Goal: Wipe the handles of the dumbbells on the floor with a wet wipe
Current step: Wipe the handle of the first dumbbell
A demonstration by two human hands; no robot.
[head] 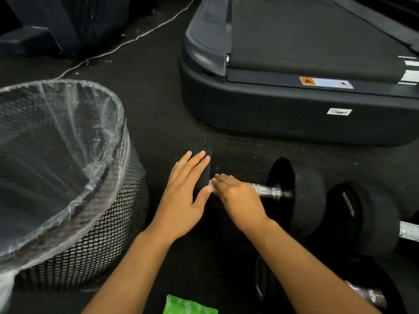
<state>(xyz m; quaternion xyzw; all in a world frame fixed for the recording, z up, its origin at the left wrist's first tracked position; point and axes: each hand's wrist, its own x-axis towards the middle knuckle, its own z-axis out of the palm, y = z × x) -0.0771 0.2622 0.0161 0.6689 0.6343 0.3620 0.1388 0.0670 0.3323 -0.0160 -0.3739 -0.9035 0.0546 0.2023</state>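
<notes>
A black dumbbell lies on the dark floor, its knurled steel handle [269, 191] running between a left head [205, 155] and a right head [303, 193]. My left hand [186, 193] rests flat on the left head, fingers straight. My right hand [235, 196], motion-blurred, lies over the left part of the handle. Its fingers are wrapped over a pale bit that looks like the wet wipe [210, 185], mostly hidden. A second dumbbell [362, 218] lies to the right. A third dumbbell [367, 295] sits near the bottom right.
A mesh waste bin [118, 223] lined with clear plastic stands close on the left. A treadmill base [294, 109] fills the upper right. A green wipes pack [188, 305] lies at the bottom edge. A pale cable [136, 38] crosses the floor behind.
</notes>
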